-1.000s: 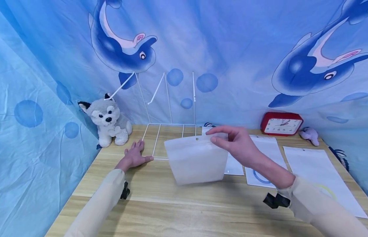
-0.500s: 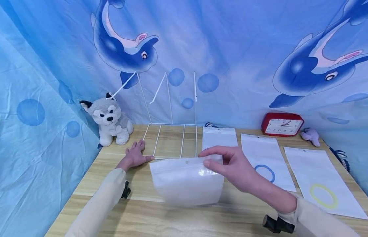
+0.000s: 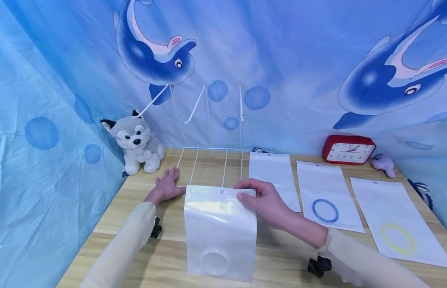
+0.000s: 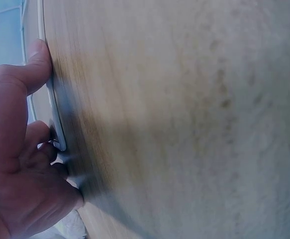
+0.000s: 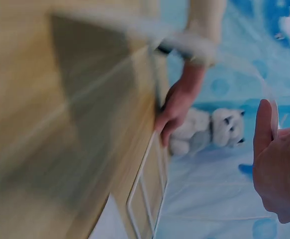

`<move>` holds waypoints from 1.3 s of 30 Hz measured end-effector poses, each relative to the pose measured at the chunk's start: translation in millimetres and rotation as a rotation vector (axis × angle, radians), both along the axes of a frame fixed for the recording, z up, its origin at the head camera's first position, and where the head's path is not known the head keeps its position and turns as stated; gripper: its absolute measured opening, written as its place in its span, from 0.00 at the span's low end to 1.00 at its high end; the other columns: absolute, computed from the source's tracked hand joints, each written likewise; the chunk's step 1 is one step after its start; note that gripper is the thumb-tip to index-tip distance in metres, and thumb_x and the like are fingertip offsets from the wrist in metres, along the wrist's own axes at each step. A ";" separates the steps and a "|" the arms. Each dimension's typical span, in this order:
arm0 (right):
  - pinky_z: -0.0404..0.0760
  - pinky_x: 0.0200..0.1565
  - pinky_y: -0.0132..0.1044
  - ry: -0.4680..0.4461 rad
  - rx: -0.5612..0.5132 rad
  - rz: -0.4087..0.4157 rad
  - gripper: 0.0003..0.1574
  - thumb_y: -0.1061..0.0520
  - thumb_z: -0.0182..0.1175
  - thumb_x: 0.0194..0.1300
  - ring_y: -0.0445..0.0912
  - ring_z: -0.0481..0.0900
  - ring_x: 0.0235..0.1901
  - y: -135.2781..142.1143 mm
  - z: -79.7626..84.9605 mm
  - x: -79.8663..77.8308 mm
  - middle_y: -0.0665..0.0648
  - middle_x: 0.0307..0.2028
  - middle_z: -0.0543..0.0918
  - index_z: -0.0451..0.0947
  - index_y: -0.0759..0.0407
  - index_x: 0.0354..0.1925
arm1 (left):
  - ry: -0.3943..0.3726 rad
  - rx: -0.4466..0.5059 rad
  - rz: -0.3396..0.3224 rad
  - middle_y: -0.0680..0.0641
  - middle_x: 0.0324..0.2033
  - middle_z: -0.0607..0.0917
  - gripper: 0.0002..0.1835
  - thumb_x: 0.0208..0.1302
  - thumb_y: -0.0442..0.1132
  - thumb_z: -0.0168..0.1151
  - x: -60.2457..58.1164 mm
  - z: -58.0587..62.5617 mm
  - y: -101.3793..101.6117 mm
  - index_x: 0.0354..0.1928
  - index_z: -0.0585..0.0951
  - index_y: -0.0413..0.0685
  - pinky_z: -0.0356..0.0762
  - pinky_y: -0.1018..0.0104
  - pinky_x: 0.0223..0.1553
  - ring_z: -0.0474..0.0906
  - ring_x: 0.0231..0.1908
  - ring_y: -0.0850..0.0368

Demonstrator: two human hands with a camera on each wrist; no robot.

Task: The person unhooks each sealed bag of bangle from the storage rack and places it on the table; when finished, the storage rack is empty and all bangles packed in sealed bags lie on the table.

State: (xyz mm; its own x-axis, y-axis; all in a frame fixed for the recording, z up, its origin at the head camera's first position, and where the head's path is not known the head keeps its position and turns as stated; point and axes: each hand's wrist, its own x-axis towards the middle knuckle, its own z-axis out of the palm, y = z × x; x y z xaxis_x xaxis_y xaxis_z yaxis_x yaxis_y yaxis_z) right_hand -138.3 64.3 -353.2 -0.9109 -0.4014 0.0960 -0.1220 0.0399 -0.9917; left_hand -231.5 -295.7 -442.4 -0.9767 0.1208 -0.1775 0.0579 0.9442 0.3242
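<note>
My right hand point(image 3: 264, 202) pinches a white zip bag point(image 3: 219, 224) near its top right corner, thumb in front. The bag has a hang hole at the top, and a pale round shape point(image 3: 215, 262) shows near its bottom. It hangs in front of a white wire rack point(image 3: 212, 149), hiding part of the rack's front bar. My left hand point(image 3: 167, 186) rests at the rack's left front corner with fingers spread. In the left wrist view the left thumb point(image 4: 38, 62) touches the white bar. The right wrist view shows the bag edge-on, between the thumb and fingers.
Three more white bags lie to the right: one plain point(image 3: 275, 180), one with a blue ring point(image 3: 325, 211), one with a yellow ring point(image 3: 397, 239). Behind stand a plush husky point(image 3: 137, 140), a red clock point(image 3: 349, 149) and a small purple plush point(image 3: 383, 165). Wire prongs point(image 3: 195, 104) rise from the rack.
My right hand has drawn the bag down and left, off the bags at right. The bag now hangs face-on, showing its full length. My left hand stays at the rack.
</note>
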 end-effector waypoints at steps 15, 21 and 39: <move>0.72 0.53 0.41 0.108 0.073 -0.082 0.11 0.68 0.66 0.63 0.50 0.75 0.51 -15.4 -49.8 -40.6 0.58 0.44 0.85 0.84 0.65 0.46 | -0.012 0.022 0.011 0.30 0.76 0.44 0.54 0.66 0.60 0.61 -2.3 5.6 5.9 0.76 0.47 0.28 0.35 0.25 0.66 0.36 0.74 0.29; 0.70 0.54 0.44 0.102 0.082 -0.090 0.11 0.68 0.66 0.62 0.50 0.76 0.51 -17.8 -63.0 -49.0 0.58 0.43 0.85 0.84 0.65 0.45 | -0.015 0.022 0.017 0.31 0.76 0.44 0.54 0.67 0.60 0.60 -3.2 5.3 4.9 0.76 0.47 0.29 0.33 0.26 0.66 0.35 0.74 0.30; 0.76 0.51 0.36 0.134 0.113 -0.027 0.13 0.72 0.65 0.61 0.51 0.78 0.48 -25.8 -85.7 -59.6 0.58 0.42 0.86 0.84 0.66 0.45 | -0.015 0.028 0.023 0.30 0.76 0.45 0.53 0.66 0.59 0.62 0.1 3.6 1.8 0.76 0.48 0.28 0.35 0.26 0.66 0.36 0.74 0.30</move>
State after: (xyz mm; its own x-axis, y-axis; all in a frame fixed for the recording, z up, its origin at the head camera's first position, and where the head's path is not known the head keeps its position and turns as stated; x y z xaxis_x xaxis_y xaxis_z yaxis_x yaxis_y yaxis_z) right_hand -197.9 38.5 -439.0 -0.9035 -0.3922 0.1727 -0.2501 0.1554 -0.9557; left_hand -231.5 -293.9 -438.8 -0.9766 0.1035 -0.1887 0.0314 0.9359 0.3507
